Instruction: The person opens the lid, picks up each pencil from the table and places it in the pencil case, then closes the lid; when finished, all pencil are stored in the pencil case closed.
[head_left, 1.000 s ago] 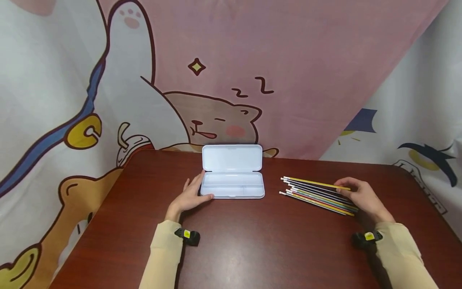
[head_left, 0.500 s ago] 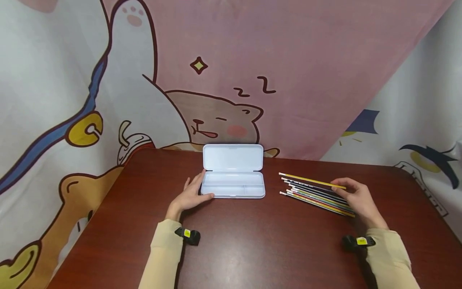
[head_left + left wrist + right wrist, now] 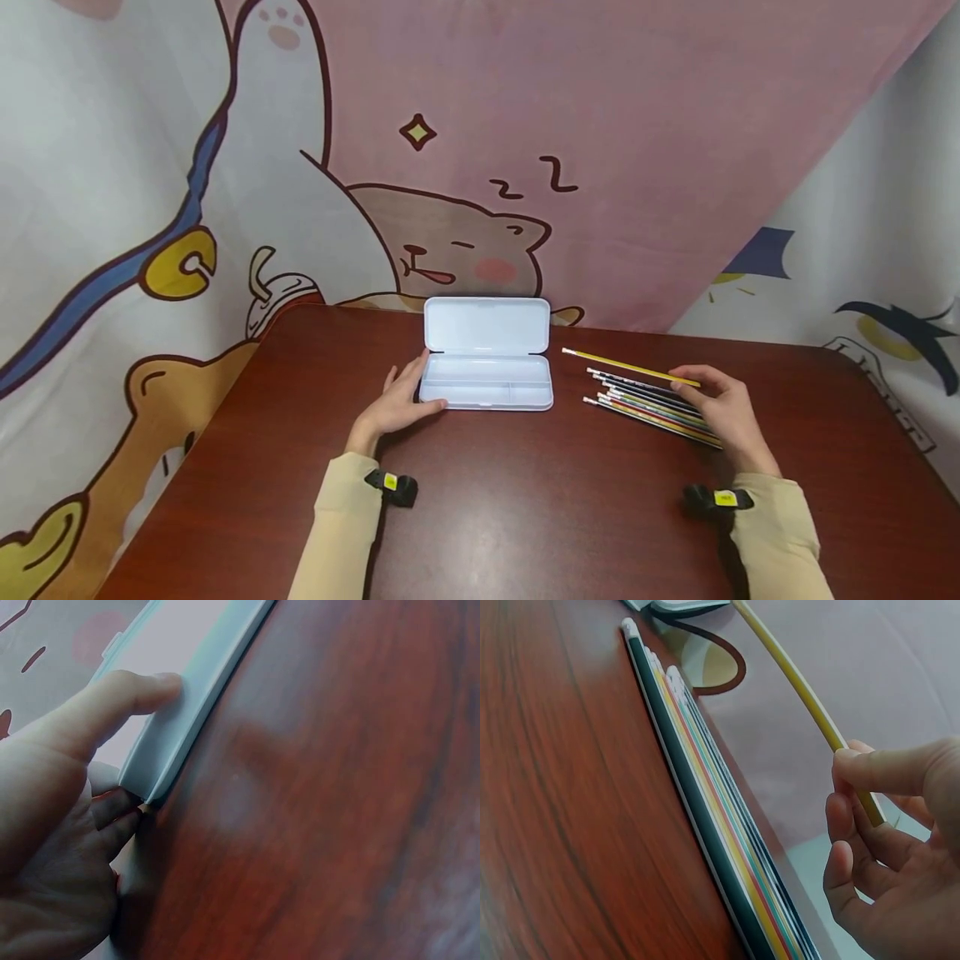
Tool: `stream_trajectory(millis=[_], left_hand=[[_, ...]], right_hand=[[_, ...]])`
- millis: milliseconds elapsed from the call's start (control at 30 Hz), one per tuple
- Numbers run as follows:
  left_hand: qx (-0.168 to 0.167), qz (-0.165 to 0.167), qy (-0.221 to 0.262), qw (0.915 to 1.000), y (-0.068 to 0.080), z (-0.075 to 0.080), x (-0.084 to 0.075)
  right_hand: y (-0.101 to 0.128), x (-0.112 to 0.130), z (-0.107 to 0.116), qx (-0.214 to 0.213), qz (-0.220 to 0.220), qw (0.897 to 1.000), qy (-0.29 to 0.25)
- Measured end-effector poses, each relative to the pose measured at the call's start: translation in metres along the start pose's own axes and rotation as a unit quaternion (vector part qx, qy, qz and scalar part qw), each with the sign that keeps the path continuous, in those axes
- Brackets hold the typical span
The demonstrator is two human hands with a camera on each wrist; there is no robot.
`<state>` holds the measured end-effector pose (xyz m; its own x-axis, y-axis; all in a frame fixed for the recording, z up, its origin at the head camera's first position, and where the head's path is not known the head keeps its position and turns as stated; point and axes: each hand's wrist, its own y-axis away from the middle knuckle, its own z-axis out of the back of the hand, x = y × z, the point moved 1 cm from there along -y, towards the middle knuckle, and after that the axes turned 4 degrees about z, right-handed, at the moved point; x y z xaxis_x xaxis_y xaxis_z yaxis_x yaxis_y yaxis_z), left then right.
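Two bare hands are positioned over the dark red-brown tabletop (image 3: 525, 475). The right hand (image 3: 726, 408) grasps one yellow pencil (image 3: 807, 694) — thumb and fingers pinch it near the end opposite its white eraser tip. The pencil's eraser end points toward the white case (image 3: 483, 371) and sits apart from its right side. The left hand (image 3: 392, 410) grasps the case at its left end, with the thumb over the front wall and the fingers along the end. The case stands near the back edge of the tabletop, lid raised; inside are one long rear compartment and two front compartments, the right one shorter. The remaining pencils (image 3: 652, 410) lie side by side to the right of the case, eraser ends facing it — dark, yellow, red and green barrels. A cartoon-printed curtain (image 3: 645, 208) hangs behind.
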<state>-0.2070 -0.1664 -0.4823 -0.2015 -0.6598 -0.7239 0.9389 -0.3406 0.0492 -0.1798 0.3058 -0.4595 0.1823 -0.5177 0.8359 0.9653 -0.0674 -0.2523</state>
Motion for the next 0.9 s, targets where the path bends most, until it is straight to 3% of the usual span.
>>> stream_trajectory(millis=[533, 900], left_hand=[[-0.001, -0.011, 0.005, 0.9999, -0.001, 0.002, -0.004], [-0.002, -0.007, 0.007, 0.9999, 0.002, 0.002, -0.004]], right_hand=[[-0.005, 0.022, -0.036, 0.012, 0.019, 1.000, -0.017], [-0.007, 0.041, -0.067, 0.033, 0.008, 0.996, -0.080]])
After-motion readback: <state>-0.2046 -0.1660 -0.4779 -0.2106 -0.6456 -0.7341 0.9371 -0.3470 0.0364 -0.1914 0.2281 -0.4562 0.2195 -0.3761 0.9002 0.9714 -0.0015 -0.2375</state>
